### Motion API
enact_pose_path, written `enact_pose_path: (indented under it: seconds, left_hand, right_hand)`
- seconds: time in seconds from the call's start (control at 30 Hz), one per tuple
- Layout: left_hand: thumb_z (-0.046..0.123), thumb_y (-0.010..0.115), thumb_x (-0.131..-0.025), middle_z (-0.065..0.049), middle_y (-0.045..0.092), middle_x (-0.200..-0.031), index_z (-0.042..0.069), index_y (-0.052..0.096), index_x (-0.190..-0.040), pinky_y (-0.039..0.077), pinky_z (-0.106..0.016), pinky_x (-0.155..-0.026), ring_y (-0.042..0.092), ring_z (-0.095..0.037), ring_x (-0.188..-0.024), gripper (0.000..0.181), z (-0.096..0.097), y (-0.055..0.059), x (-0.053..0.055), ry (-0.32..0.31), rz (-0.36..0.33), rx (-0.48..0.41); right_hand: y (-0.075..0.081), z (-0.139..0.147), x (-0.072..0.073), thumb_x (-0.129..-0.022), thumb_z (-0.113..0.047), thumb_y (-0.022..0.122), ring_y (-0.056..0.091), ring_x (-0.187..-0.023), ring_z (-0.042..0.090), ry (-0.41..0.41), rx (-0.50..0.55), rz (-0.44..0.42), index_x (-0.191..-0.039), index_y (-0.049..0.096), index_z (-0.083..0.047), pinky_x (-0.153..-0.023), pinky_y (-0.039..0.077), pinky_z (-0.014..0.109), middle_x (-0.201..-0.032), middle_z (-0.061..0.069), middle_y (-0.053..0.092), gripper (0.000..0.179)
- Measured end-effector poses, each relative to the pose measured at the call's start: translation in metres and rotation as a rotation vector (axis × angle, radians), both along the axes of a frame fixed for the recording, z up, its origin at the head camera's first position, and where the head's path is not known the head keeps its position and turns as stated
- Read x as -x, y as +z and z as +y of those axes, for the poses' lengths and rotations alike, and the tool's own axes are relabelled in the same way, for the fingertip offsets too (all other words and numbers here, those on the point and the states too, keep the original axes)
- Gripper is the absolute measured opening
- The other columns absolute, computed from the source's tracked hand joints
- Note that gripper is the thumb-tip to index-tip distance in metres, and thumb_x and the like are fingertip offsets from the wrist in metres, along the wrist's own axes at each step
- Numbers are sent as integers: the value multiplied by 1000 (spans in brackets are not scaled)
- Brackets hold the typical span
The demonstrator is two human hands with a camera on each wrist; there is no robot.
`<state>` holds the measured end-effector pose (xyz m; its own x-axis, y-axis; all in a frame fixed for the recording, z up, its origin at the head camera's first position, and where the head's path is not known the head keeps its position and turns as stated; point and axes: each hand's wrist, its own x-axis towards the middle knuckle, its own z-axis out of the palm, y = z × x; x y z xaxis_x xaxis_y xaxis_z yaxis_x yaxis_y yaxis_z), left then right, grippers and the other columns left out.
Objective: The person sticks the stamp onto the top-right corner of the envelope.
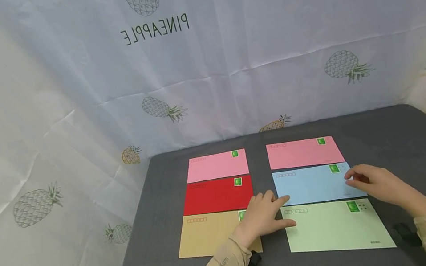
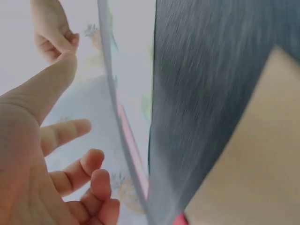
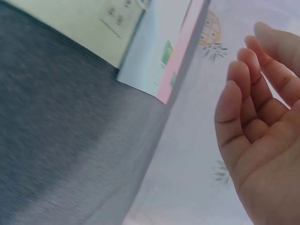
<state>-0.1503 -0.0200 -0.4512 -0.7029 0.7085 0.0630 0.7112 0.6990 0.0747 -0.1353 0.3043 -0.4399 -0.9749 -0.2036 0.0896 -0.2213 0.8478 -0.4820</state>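
My left hand (image 1: 262,216) reaches over the gap between two columns of envelopes, thumb and index finger spread. Its thumb tip overlaps the left edge of the pale green envelope (image 1: 335,229), and the index tip overlaps the light blue envelope (image 1: 313,187). At the blue envelope's right edge hovers my right hand (image 1: 377,185), fingers loosely bent with nothing between them. Both palms look bare in the wrist views. Under the left forearm lies a tan envelope (image 1: 210,236), partly covered by the hand and sleeve.
Above the tan envelope lie a red envelope (image 1: 217,197) and a pink envelope (image 1: 215,168). Another pink envelope (image 1: 301,155) tops the right column. Green stamps mark the envelopes' upper right corners. A pineapple-print curtain (image 1: 227,59) hangs behind the dark grey table (image 1: 400,140).
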Motion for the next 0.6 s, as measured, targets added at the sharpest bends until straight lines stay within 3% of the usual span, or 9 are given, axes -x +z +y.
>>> enact_pose_path:
  seconds: [0.17,0.33,0.5,0.6]
  left_hand:
    - [61,58,-81,5,50,-88,28,53,-131,19,-16,-63,31,-5,-71,61,-15,17,12,-5,89,-39]
    - [60,58,-82,3,53,-97,28,51,-133,29,-21,-72,40,-8,-81,62,-36,31,24,49,77,-69]
    - [58,57,-83,2,53,-107,28,48,-136,36,-30,-83,47,-12,-95,61,-59,42,38,121,47,-91]
    - [55,59,-83,0,53,-111,27,49,-135,38,-35,-88,47,-15,-102,60,-73,49,45,165,37,-131]
  right_hand:
    - [13,4,3,-86,-19,66,41,-69,-6,-24,-3,107,-97,65,-9,-57,41,20,-84,-2,58,15]
    - [23,9,8,-85,-18,67,39,-77,-9,-20,-5,230,-93,67,-12,-62,41,21,-92,1,58,10]
    - [25,14,12,-82,-13,69,44,-91,13,-16,-21,352,-91,67,-11,-70,37,33,-100,9,56,9]
    - [23,19,17,-77,-6,72,44,-93,26,30,-2,454,-90,66,-7,-73,33,41,-100,14,56,14]
